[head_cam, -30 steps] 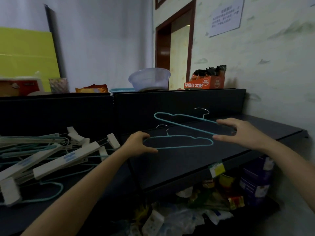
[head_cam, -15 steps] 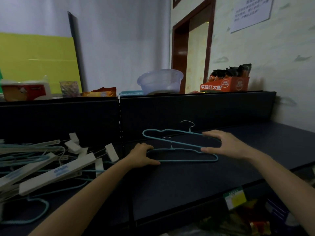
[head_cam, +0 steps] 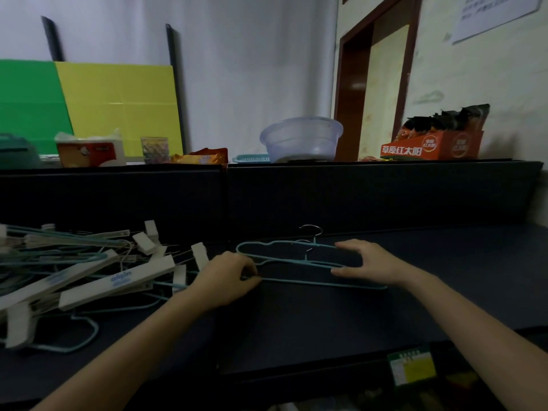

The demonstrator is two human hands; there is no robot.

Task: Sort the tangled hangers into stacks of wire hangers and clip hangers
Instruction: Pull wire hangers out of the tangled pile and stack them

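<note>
Two teal wire hangers (head_cam: 296,260) lie flat and overlapped on the dark tabletop (head_cam: 296,324), hooks pointing toward the rear panel, between the two hands. The left hand (head_cam: 228,277) is at their left end, fingers curled and thumb closed in, pinching the wire there. The right hand (head_cam: 367,264) is at their right end, spread: fingers fairly straight across the upper wire, thumb apart at the lower wire, touching rather than gripping. Just left of the left hand sits the tangled pile (head_cam: 89,271) of white clip hangers (head_cam: 118,281) mixed with further teal wire, close to the held pair; contact cannot be told. On the ledge behind stand a translucent basin (head_cam: 301,139) and an orange snack box (head_cam: 430,148).
</note>
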